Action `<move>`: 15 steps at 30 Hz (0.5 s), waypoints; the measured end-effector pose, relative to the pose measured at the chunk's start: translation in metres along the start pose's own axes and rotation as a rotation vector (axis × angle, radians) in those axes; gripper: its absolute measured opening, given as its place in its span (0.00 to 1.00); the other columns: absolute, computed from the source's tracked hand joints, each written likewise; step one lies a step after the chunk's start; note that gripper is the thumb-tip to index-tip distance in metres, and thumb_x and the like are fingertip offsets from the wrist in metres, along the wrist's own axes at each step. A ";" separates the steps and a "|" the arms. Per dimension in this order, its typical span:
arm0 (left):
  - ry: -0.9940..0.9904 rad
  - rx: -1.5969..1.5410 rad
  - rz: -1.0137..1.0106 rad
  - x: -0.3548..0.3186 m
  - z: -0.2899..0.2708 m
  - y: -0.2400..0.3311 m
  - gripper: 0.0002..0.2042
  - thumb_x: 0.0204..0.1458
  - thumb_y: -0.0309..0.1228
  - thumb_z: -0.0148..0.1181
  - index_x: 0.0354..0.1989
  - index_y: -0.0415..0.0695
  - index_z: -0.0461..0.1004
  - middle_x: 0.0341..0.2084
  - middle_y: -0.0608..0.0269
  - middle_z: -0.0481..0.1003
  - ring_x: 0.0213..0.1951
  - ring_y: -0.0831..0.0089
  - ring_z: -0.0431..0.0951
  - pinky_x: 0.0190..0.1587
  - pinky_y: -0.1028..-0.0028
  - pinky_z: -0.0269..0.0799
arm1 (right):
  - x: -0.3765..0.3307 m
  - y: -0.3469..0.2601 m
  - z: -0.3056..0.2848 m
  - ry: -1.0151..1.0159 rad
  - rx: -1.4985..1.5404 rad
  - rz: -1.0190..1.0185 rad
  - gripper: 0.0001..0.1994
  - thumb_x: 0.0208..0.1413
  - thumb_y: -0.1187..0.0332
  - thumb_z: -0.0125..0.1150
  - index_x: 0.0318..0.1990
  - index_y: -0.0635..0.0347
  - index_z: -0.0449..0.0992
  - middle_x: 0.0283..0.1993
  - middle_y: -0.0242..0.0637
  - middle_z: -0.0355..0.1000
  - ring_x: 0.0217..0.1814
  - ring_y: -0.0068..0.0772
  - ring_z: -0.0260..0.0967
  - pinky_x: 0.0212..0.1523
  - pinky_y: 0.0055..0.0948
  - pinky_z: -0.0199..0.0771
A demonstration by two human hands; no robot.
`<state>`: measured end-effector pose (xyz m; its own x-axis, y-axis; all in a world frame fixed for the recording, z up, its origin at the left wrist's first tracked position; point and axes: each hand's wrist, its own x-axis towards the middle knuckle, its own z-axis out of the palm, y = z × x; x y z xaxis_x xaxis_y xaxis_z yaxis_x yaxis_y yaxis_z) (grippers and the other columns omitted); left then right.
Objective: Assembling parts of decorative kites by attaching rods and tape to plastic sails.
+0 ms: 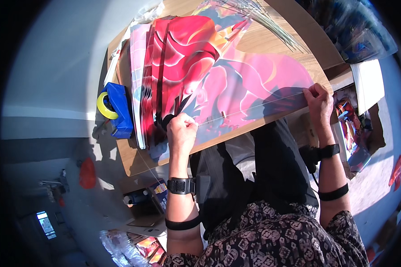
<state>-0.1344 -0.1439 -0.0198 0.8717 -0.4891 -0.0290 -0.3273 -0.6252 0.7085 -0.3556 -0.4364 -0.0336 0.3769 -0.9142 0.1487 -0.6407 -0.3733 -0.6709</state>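
A pink and grey printed sheet (254,84) is spread over the near right part of the wooden table. A thin pale strand (249,109) runs straight across its near edge, between my two hands; whether it is string or a slim rod I cannot tell. Closed in a pinch, my left hand (182,131) has the strand's left end, beside something black. My right hand (320,104) pinches the other end at the sheet's right corner. Left of the sheet lies a thick stack of red printed sheets (178,58), with dark strips across it.
A blue tape dispenser (121,109) with yellow tape stands at the table's (129,167) left edge. Several thin rods (274,24) lie at the far right. Beyond the right edge is an open carton (376,127) of colourful packages. Clear plastic bags (361,42) are piled at the upper right.
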 end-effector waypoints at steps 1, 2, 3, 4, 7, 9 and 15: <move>-0.017 0.025 -0.010 0.002 0.000 0.001 0.00 0.40 0.20 0.58 0.22 0.38 0.74 0.17 0.53 0.75 0.22 0.63 0.78 0.30 0.68 0.71 | 0.000 0.001 0.001 0.008 0.009 -0.004 0.09 0.47 0.65 0.64 0.28 0.62 0.75 0.29 0.39 0.72 0.31 0.37 0.72 0.34 0.34 0.69; -0.035 0.050 -0.019 0.002 0.000 0.002 0.00 0.40 0.21 0.58 0.22 0.38 0.74 0.17 0.53 0.75 0.22 0.63 0.78 0.29 0.68 0.71 | 0.000 0.002 0.001 0.016 0.018 -0.007 0.09 0.47 0.65 0.65 0.28 0.62 0.75 0.29 0.39 0.72 0.31 0.37 0.71 0.33 0.34 0.69; -0.039 0.056 -0.020 0.002 -0.001 0.003 0.00 0.40 0.21 0.58 0.22 0.38 0.74 0.17 0.53 0.75 0.22 0.63 0.78 0.29 0.68 0.71 | 0.000 0.002 0.001 0.013 0.021 -0.001 0.09 0.47 0.65 0.65 0.28 0.62 0.75 0.29 0.39 0.72 0.31 0.37 0.71 0.33 0.34 0.69; -0.038 0.073 -0.007 0.002 -0.001 0.005 0.00 0.40 0.21 0.58 0.22 0.38 0.74 0.17 0.53 0.75 0.23 0.62 0.78 0.29 0.68 0.71 | 0.000 0.000 0.000 0.012 0.017 0.001 0.09 0.47 0.65 0.65 0.28 0.61 0.75 0.29 0.39 0.72 0.31 0.37 0.71 0.33 0.34 0.69; -0.022 0.124 0.017 -0.001 0.000 0.006 0.01 0.40 0.21 0.59 0.23 0.39 0.74 0.17 0.52 0.75 0.23 0.60 0.78 0.30 0.67 0.71 | 0.001 0.001 0.002 -0.002 0.012 0.012 0.09 0.47 0.64 0.65 0.28 0.61 0.75 0.28 0.39 0.72 0.31 0.37 0.71 0.33 0.34 0.69; -0.006 0.156 0.031 -0.002 0.001 0.007 0.01 0.40 0.22 0.59 0.23 0.40 0.74 0.18 0.52 0.75 0.24 0.58 0.78 0.30 0.66 0.71 | 0.001 0.003 0.002 -0.012 0.011 0.020 0.10 0.47 0.64 0.65 0.28 0.61 0.75 0.28 0.39 0.72 0.31 0.37 0.71 0.33 0.34 0.69; -0.011 0.212 -0.006 -0.001 0.004 0.008 0.01 0.41 0.24 0.58 0.22 0.41 0.74 0.19 0.51 0.75 0.28 0.53 0.77 0.34 0.61 0.71 | 0.001 0.003 -0.001 -0.012 0.003 0.015 0.10 0.47 0.64 0.64 0.28 0.61 0.75 0.28 0.40 0.72 0.31 0.38 0.71 0.34 0.35 0.69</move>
<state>-0.1395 -0.1510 -0.0168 0.8702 -0.4910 -0.0409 -0.3929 -0.7416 0.5438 -0.3579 -0.4382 -0.0352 0.3754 -0.9177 0.1303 -0.6445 -0.3595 -0.6748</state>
